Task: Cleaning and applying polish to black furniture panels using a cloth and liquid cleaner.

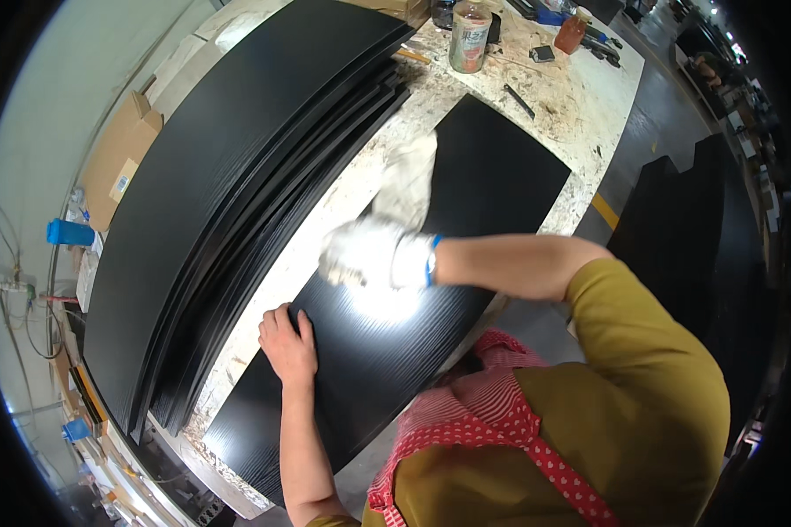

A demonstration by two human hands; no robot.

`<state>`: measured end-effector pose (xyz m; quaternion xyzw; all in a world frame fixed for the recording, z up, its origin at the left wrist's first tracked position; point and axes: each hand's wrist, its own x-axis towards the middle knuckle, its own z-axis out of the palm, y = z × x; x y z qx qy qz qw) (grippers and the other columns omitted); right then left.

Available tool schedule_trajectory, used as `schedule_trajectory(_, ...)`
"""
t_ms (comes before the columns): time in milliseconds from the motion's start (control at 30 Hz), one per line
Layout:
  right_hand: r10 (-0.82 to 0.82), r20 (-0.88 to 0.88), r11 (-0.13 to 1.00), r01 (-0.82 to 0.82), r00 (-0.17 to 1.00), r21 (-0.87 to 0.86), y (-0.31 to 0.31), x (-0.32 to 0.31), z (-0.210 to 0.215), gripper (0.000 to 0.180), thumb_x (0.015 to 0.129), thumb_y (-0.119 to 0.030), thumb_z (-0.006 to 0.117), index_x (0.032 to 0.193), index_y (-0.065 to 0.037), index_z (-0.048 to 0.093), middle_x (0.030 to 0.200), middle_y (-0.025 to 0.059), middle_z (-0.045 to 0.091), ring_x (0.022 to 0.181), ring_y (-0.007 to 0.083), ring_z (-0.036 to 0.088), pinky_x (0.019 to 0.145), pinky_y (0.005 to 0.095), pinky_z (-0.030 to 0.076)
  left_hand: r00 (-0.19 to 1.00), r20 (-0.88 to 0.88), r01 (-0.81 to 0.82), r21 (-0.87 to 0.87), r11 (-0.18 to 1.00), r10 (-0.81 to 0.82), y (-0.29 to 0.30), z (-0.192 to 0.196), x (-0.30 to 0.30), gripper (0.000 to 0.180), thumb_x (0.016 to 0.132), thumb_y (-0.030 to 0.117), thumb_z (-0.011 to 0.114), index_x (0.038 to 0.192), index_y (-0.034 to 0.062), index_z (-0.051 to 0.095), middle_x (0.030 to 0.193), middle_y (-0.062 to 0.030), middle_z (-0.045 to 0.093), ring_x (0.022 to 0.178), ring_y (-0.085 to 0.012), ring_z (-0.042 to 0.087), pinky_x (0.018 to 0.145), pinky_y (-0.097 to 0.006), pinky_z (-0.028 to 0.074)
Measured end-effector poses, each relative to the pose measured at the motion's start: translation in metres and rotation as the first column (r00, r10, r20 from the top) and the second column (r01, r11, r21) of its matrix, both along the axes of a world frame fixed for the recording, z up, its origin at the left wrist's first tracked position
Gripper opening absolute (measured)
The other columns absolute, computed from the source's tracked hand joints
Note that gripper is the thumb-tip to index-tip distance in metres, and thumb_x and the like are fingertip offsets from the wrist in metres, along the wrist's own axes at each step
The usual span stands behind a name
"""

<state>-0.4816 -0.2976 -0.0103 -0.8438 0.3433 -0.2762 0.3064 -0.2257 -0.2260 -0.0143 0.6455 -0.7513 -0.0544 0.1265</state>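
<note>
Black wood-grain panel [369, 351] lies flat on the stained whitish tabletop [549, 101], running diagonally from near left to far right, glare spot around mid-panel. Left hand [288, 344], bare, rests on the panel's left edge, fingers extended, thumb apart, not gripping. Right hand [373, 255], in a white glove with blue trim, is over the panel's middle, fingers curled and gripping a whitish cloth [406, 180]; cloth trails toward the far side, blurred, exact finger placement can't be told. Just left of the panel: stack of black panels [237, 149], edges slightly uneven. Far end: clear labelled bottle [470, 39], thin black strip [519, 102], small black box [542, 54], reddish-brown bottle [572, 33]. Far left: open cardboard box [125, 162]. Person wears a red patterned apron [466, 413].
</note>
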Motion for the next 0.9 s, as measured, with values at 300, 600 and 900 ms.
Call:
schedule_trajectory(300,-0.648,-0.373,0.756,0.619,0.664,-0.212,-0.072,-0.191,0.038,0.025,0.086,-0.024,0.049,0.091,-0.013,0.07,0.086,0.0192,0.068,0.083,0.0319,0.066,0.072,0.0426,0.053,1.0,-0.007,0.012,0.009,1.0,-0.012,0.0,0.004,-0.002,0.028,0.092,0.02,0.056,0.112,0.0003,0.06,0.104,-0.0164,0.057,0.098,-0.035,0.053,0.088,-0.045,0.041)
schedule_trajectory(600,-0.445,-0.169,0.889,0.457,0.88,0.039,-0.059,-0.169,0.032,0.026,0.085,-0.021,0.05,0.088,-0.005,0.07,0.088,0.0139,0.071,0.077,0.0233,0.069,0.061,0.0336,0.053,1.0,0.005,0.027,0.042,0.999,-0.027,0.006,0.006,0.0,0.028,0.096,0.02,0.05,0.113,-0.0023,0.056,0.105,-0.0182,0.055,0.1,-0.0364,0.052,0.089,-0.045,0.041)
schedule_trajectory(900,-0.781,-0.361,0.585,0.799,0.509,-0.138,-0.087,-0.317,0.0,0.026,0.09,-0.031,0.058,0.105,-0.01,0.064,0.106,0.0164,0.066,0.1,0.0329,0.062,0.089,0.0403,0.05,0.999,-0.009,0.033,0.001,0.999,-0.033,-0.001,-0.004,0.002,0.027,0.093,0.022,0.056,0.109,0.0,0.059,0.104,-0.0174,0.058,0.099,-0.036,0.054,0.086,-0.046,0.042)
